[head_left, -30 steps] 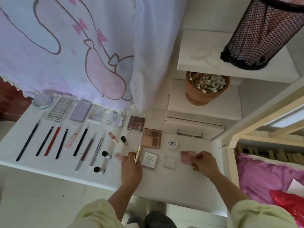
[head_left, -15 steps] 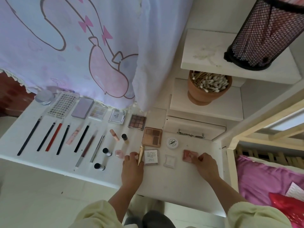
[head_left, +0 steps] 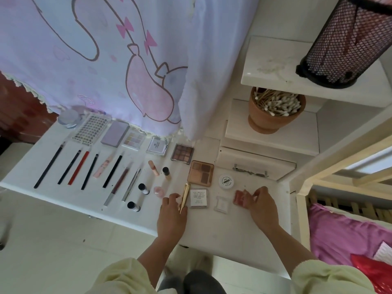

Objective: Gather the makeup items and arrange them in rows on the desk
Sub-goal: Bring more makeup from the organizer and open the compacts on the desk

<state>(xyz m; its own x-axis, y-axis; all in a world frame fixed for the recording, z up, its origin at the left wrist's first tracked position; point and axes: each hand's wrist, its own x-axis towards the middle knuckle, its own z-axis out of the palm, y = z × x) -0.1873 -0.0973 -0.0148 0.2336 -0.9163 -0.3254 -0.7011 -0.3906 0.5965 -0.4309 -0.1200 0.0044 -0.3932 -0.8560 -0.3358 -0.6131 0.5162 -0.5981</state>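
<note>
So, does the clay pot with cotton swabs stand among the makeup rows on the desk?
No, the clay pot stands on a raised white shelf behind the desk, not on the desk top itself.

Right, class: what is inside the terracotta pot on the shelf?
Cotton swabs fill the terracotta pot, white tips and wooden sticks showing. Whatever lies beneath them, and the pot's bottom, is covered.

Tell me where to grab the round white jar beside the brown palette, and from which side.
Pinch the jar by its round side wall, coming down from above: it sits flat, lid up, and low. Fingers front and back seem best, since the palette crowds its left.
</note>
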